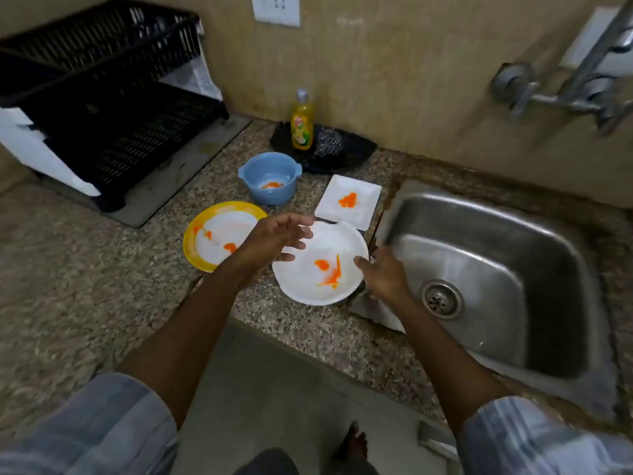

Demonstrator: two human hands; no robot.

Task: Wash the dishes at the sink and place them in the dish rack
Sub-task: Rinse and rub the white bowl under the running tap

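A round white plate (320, 282) smeared with orange sauce sits tilted at the counter's edge beside the steel sink (496, 241). My right hand (383, 277) grips its right rim, thumb on top. My left hand (274, 240) hovers over the plate's left rim, fingers spread and relaxed, holding nothing. Left of it lies a yellow-rimmed plate (205, 250) with orange smears. A blue bowl (269, 178) and a square white plate (346, 205), both stained orange, stand behind. The black dish rack (102, 108) is at the far left.
A yellow dish-soap bottle (302, 123) and a steel scrubber (329, 142) rest on a black tray (356, 150) by the wall. The tap (565, 97) juts from the wall above the sink. The sink drain (442, 298) lies near my right hand.
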